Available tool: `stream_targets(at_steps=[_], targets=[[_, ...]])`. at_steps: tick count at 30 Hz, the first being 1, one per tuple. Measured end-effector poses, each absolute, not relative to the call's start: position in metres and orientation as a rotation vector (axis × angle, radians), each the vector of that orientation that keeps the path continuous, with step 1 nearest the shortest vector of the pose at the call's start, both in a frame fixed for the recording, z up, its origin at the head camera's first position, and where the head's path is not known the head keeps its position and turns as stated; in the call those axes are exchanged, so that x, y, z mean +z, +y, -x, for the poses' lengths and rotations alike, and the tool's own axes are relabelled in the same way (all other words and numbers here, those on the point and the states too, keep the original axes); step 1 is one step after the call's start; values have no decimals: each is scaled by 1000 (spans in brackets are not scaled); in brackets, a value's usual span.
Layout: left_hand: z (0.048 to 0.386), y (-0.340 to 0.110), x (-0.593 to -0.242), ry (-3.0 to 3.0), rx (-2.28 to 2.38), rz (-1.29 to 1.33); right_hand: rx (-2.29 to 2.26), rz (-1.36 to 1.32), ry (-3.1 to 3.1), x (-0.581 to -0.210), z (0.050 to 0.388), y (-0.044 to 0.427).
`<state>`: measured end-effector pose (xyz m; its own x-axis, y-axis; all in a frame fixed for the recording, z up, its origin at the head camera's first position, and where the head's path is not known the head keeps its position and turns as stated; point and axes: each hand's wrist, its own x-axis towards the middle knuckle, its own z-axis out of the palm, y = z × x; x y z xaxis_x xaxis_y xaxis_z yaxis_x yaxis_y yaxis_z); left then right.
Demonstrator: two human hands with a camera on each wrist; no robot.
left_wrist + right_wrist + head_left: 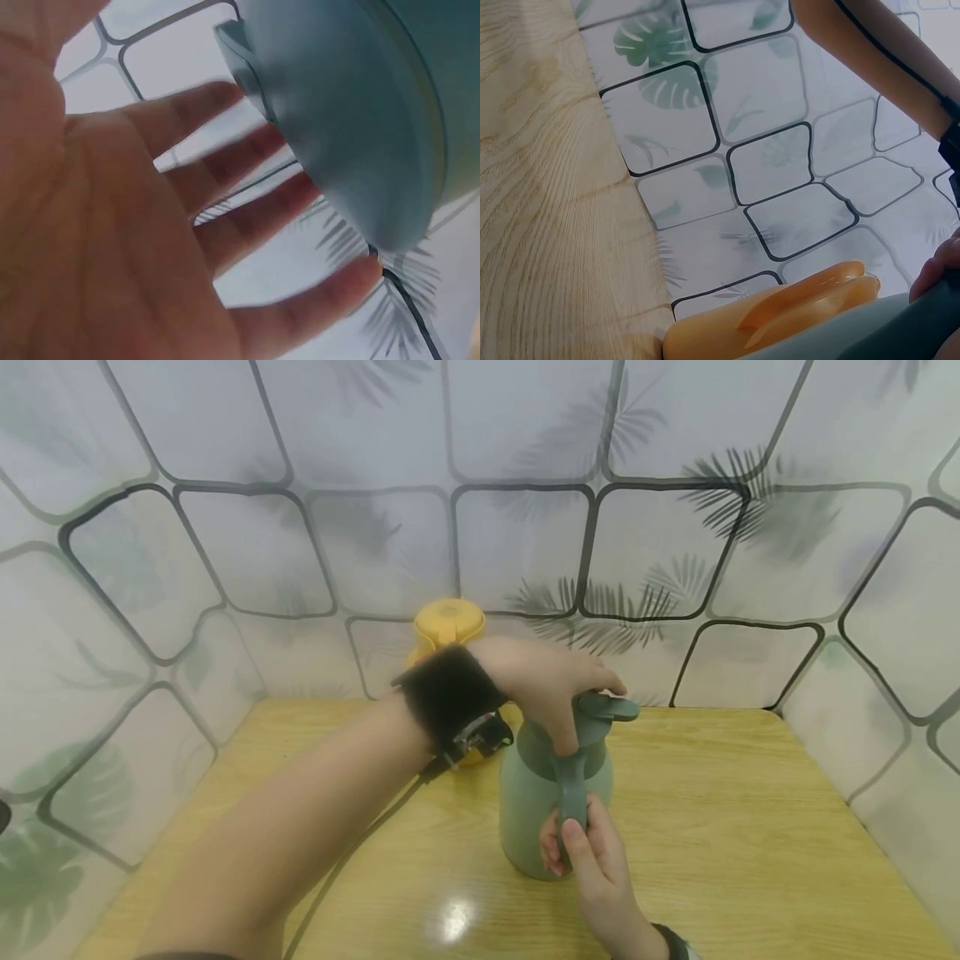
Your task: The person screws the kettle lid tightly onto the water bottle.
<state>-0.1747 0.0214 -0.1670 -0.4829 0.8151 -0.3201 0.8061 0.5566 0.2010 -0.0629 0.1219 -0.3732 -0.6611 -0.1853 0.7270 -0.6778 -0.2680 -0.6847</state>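
A grey-green thermos jug [521,814] stands upright on the wooden table. Over its top, my left hand [543,685] grips the lid [611,707], thumb on the near side by the handle. The left wrist view has the fingers [247,225] spread, tips against the rim of the lid [337,112]. Lower down, my right hand [600,872] holds the jug's handle [573,789], fingers wrapped round it and thumb on its near face. In the right wrist view, part of the green jug [832,334] shows at the bottom; most of that hand is out of frame.
Behind the left wrist stands a yellow jug [450,620], partly covered by the arm. A cable [352,852] runs from the wrist camera along the left forearm. Patterned walls enclose the table [735,852] at the back and sides.
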Motion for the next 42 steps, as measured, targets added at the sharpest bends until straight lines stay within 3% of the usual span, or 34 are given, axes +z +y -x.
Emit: stream_targets(at_steps=[15,42], targets=[[157,29,-171,2720,60,-977,2005,-1023,-1647,-373,62,122],[161,29,-175,2747,77,-1098,2010,-1046,-1636,-372,62,121]])
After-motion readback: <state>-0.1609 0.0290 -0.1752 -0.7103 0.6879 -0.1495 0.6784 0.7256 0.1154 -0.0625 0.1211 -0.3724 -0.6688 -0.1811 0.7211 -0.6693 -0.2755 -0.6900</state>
